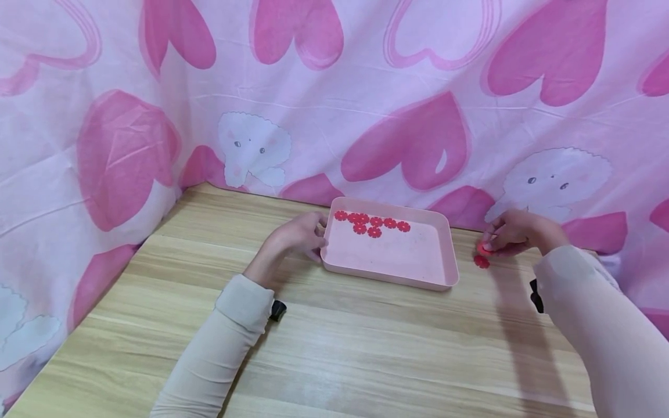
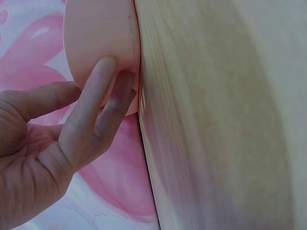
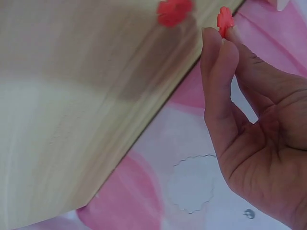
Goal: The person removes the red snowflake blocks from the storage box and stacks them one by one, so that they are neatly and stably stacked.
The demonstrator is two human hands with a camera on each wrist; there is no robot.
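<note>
A shallow pink tray (image 1: 387, 278) lies on the wooden table with several red flower-shaped pieces (image 1: 375, 222) inside, gathered toward its back left. My left hand (image 1: 303, 235) is at the tray's left end, holding it; in the left wrist view fingers (image 2: 108, 72) rest against the outer wall, another digit at the rim. Right of the tray, my right hand (image 1: 512, 232) pinches one red flower-shaped piece (image 3: 224, 21) between thumb and fingertips, raised over the table. Just below that hand, another red flower-shaped piece (image 1: 481, 262) lies on the wood.
A pink cloth (image 1: 292, 116) with hearts and cartoon animals hangs behind and to the left of the wooden table (image 1: 366, 348). The tray stands close to the table's back edge. Black straps show at both sleeve cuffs (image 1: 245, 307).
</note>
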